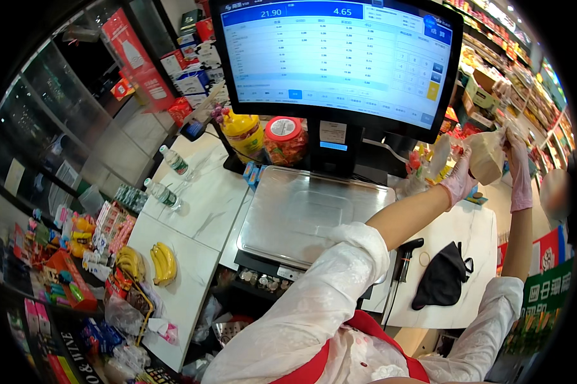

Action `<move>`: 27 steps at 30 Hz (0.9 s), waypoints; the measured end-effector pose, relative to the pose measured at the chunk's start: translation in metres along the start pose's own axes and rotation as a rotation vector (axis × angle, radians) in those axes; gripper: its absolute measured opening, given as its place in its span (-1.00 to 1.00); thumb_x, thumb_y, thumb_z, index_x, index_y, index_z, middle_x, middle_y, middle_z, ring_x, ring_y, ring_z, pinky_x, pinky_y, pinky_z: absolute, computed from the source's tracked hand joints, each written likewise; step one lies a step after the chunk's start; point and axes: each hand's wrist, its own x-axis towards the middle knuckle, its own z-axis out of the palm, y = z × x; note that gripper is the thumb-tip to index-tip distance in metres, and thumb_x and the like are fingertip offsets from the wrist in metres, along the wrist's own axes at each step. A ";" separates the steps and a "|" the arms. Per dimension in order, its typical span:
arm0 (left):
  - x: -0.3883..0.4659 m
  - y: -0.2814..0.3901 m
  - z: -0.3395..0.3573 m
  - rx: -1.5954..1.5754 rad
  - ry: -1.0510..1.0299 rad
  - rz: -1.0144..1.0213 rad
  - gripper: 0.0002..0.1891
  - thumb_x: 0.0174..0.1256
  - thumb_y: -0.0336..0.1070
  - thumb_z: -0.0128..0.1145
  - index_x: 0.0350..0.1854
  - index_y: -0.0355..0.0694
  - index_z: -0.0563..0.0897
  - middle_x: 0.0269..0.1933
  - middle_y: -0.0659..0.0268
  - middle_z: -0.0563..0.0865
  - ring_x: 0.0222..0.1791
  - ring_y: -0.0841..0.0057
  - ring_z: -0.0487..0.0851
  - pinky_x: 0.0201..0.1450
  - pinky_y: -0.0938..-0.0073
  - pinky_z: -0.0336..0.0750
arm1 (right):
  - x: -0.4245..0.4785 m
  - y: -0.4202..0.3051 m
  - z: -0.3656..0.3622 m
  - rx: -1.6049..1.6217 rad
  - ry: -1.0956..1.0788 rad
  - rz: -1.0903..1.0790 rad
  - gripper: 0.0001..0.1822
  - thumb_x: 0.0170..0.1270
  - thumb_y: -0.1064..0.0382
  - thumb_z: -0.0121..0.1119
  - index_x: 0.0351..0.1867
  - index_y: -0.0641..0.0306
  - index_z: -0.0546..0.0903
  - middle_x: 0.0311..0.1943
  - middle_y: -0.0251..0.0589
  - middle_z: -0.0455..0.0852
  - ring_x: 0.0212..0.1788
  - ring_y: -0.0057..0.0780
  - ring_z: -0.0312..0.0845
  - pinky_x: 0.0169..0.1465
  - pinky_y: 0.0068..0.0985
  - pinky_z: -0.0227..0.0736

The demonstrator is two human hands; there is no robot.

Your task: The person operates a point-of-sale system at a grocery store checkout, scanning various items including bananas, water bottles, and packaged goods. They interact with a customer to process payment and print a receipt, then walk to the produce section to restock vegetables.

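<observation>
Both hands are stretched out to the right of the scale, in thin pinkish gloves. Between them is a pale, blocky item in a clear plastic bag (486,156); its contents cannot be told for certain. My left hand (460,181) grips its left side. The fingers of my right hand (518,168) pinch the bag's upper right part. Below my left hand and partly behind it stand colourful small packages (415,168). The bare metal weighing plate (312,216) lies left of my left forearm.
A lit checkout monitor (336,57) rises behind the scale. Two water bottles (164,192) and bananas (164,263) are on the left counter. A handheld barcode scanner (407,257) and black cloth item (442,281) lie on the right. Candy jars (285,141) stand under the monitor.
</observation>
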 end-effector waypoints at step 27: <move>-0.268 0.089 0.064 0.765 0.312 -0.254 -0.50 0.48 0.02 -0.10 0.26 -0.26 0.41 0.08 0.10 0.60 0.07 0.37 0.60 0.19 0.44 0.46 | 0.174 0.129 0.044 0.277 0.032 0.063 -0.80 0.39 0.13 0.15 -0.18 0.20 0.62 -0.30 -0.38 0.70 -0.26 -0.57 0.63 -0.20 -0.61 0.58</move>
